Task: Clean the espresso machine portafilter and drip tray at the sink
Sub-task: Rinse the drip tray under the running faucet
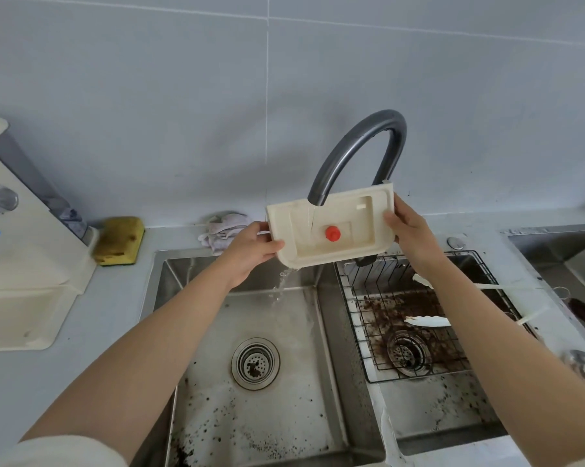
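Note:
A cream plastic drip tray point(361, 227) with a red float knob point(333, 233) is held tilted under the dark grey faucet point(358, 153). A thin stream of water falls from the spout into the tray and pours off its lower left corner into the left sink basin point(217, 392). My left hand point(250, 247) grips the tray's left end. My right hand point(407, 230) grips its right end. No portafilter can be made out.
Coffee grounds speckle both basins. A wire rack point(355, 318) with white scraps sits in the right sink basin point(452, 406). A yellow sponge point(119, 240) and a crumpled cloth point(225, 229) lie on the counter behind the sink. A cream espresso machine point(18, 264) stands at the left.

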`<state>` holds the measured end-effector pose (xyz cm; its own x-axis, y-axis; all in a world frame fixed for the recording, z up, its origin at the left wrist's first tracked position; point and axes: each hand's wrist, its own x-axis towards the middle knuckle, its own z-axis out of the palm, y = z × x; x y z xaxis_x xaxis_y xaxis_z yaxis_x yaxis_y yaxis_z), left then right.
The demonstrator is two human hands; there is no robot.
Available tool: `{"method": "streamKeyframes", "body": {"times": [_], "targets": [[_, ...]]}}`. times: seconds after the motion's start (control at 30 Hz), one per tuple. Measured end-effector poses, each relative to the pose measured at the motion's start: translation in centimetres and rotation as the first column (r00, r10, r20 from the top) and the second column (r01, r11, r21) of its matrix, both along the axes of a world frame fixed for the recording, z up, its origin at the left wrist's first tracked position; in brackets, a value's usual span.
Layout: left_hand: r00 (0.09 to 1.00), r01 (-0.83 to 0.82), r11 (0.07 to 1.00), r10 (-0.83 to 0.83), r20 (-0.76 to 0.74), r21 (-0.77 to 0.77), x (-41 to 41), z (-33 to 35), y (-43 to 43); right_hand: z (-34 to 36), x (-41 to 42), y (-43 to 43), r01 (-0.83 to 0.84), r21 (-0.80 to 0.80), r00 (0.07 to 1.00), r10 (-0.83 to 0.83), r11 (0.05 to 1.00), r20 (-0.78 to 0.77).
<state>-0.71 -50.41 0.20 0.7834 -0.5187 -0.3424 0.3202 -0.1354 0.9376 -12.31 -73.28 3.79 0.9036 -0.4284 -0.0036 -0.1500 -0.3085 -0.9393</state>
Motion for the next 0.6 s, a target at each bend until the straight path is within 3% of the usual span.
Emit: {"method": "streamKeyframes", "body": {"times": [0.23,0.6], "targets": [[0.998,0.070,0.995,-0.070,-0.007,0.065,-1.4,-0.4,-1.0,-0.8,-0.8,-0.3,0.136,0.011,0.986,-0.134,0.991,-0.094],[0.998,0.059,0.997,-0.059,0.008,0.043,-1.7,0.7,-3.8,0.0,-1.7,-1.1,0.248,0.080,0.968,-0.246,0.965,-0.038]]}}
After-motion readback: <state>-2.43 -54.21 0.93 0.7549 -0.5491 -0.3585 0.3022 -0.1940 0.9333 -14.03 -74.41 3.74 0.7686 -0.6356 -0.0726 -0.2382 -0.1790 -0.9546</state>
